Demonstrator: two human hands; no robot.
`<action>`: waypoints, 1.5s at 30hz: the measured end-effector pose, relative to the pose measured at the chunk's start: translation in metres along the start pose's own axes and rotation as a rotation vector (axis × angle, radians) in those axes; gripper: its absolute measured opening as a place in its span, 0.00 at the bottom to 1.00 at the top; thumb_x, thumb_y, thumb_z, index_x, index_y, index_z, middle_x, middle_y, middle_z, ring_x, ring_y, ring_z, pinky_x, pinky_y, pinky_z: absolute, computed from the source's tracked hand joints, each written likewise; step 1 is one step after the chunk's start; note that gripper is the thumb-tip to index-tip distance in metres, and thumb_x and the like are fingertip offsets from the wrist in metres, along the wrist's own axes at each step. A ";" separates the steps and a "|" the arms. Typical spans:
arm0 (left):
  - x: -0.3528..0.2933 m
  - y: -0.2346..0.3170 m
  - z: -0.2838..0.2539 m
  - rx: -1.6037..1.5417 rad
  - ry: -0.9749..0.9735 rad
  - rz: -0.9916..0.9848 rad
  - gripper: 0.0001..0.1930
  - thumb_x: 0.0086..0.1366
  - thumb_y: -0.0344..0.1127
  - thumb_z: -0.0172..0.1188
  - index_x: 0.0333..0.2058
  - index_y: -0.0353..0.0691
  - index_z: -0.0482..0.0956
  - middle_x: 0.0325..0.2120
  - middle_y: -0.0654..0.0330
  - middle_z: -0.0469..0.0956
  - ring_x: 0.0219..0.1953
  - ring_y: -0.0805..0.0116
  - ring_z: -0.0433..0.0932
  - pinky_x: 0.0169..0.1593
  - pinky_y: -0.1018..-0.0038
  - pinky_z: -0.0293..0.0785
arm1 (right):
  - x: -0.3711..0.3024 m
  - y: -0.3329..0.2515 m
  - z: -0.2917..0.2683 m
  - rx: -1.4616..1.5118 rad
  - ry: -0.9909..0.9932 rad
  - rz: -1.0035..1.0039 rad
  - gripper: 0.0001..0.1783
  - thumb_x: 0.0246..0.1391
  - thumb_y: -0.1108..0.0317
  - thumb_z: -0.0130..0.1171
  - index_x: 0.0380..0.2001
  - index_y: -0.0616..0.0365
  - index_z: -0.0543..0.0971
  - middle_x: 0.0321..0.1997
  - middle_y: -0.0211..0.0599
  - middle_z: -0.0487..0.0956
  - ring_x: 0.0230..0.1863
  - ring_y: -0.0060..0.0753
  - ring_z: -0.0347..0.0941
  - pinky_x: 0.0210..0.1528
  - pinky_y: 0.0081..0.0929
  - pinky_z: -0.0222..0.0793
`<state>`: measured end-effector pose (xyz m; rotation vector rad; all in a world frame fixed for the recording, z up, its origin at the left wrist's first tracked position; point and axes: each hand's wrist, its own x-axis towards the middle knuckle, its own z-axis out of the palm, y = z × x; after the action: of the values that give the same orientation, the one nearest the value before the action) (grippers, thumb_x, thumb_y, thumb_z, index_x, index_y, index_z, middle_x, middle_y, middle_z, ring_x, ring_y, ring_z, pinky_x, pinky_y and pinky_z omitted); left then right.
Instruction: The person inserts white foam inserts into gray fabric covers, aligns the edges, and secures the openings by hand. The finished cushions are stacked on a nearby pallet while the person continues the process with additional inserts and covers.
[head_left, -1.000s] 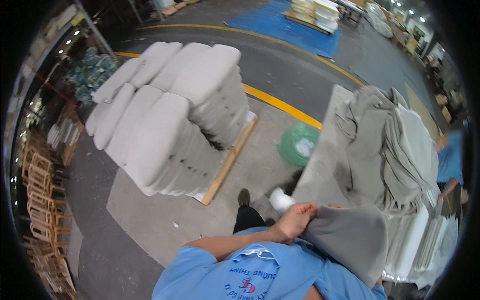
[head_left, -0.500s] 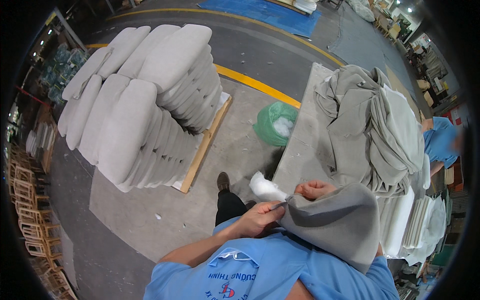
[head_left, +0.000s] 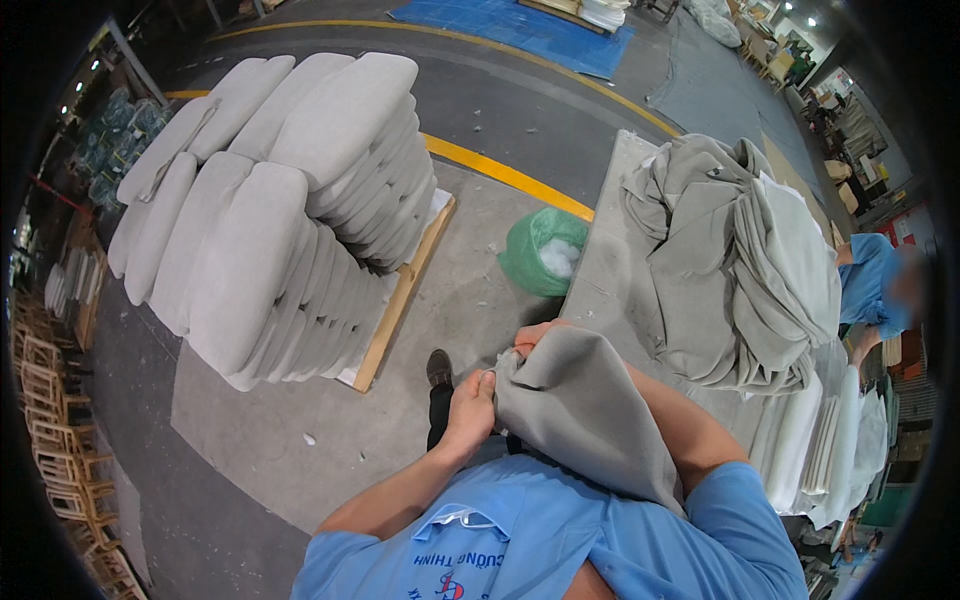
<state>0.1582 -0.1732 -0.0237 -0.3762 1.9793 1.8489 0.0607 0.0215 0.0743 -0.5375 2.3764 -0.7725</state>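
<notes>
A grey fabric cushion cover [head_left: 590,415], bulging at the near end, lies against my front between my arms. My left hand [head_left: 470,408] pinches its open edge on the left. My right hand [head_left: 538,337] is closed around the far edge of the same opening, its fingers partly hidden by the cloth. The right forearm passes along the cover's right side. A green sack [head_left: 522,262] with white fluffy filling [head_left: 560,257] in it stands on the floor just beyond my hands, beside the table.
Grey cushions [head_left: 250,250] are stacked high on a wooden-edged pallet [head_left: 405,300] to the left. A table [head_left: 610,290] on the right carries a heap of grey covers [head_left: 710,260]. White padded pieces [head_left: 795,430] lie nearer. A person in blue [head_left: 868,280] stands at far right.
Both hands and the cover have shifted left and away from my body. The white filling tuft that stuck out at the cover's opening is no longer visible.
</notes>
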 end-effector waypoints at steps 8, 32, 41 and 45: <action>0.039 -0.034 -0.005 0.307 -0.107 0.062 0.21 0.80 0.49 0.47 0.46 0.34 0.78 0.31 0.40 0.79 0.42 0.37 0.81 0.48 0.54 0.75 | -0.010 0.017 -0.009 0.324 -0.141 0.068 0.13 0.64 0.62 0.62 0.46 0.58 0.83 0.44 0.30 0.83 0.47 0.28 0.78 0.50 0.30 0.73; 0.083 0.023 -0.020 0.538 -0.600 0.280 0.17 0.62 0.18 0.63 0.51 0.31 0.82 0.49 0.53 0.86 0.54 0.58 0.82 0.59 0.66 0.76 | -0.117 0.097 -0.009 1.551 0.117 0.201 0.46 0.56 0.81 0.64 0.75 0.38 0.63 0.34 0.25 0.80 0.33 0.17 0.78 0.33 0.11 0.68; 0.087 0.034 -0.007 0.609 -0.658 0.244 0.20 0.61 0.17 0.62 0.53 0.30 0.81 0.51 0.52 0.85 0.56 0.58 0.81 0.61 0.65 0.75 | -0.185 0.110 0.017 1.416 0.017 0.262 0.51 0.56 0.72 0.69 0.80 0.39 0.57 0.30 0.18 0.71 0.31 0.09 0.67 0.36 0.13 0.61; 0.085 0.033 -0.010 0.519 -0.675 0.185 0.23 0.60 0.15 0.58 0.56 0.30 0.79 0.52 0.54 0.84 0.56 0.59 0.81 0.62 0.66 0.73 | -0.218 0.095 -0.017 1.421 0.067 -0.074 0.51 0.56 0.70 0.71 0.79 0.41 0.58 0.38 0.19 0.74 0.38 0.14 0.69 0.45 0.20 0.67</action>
<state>0.0667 -0.1736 -0.0336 0.5306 1.9198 1.2307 0.1960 0.2137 0.1123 0.0384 1.2852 -2.1513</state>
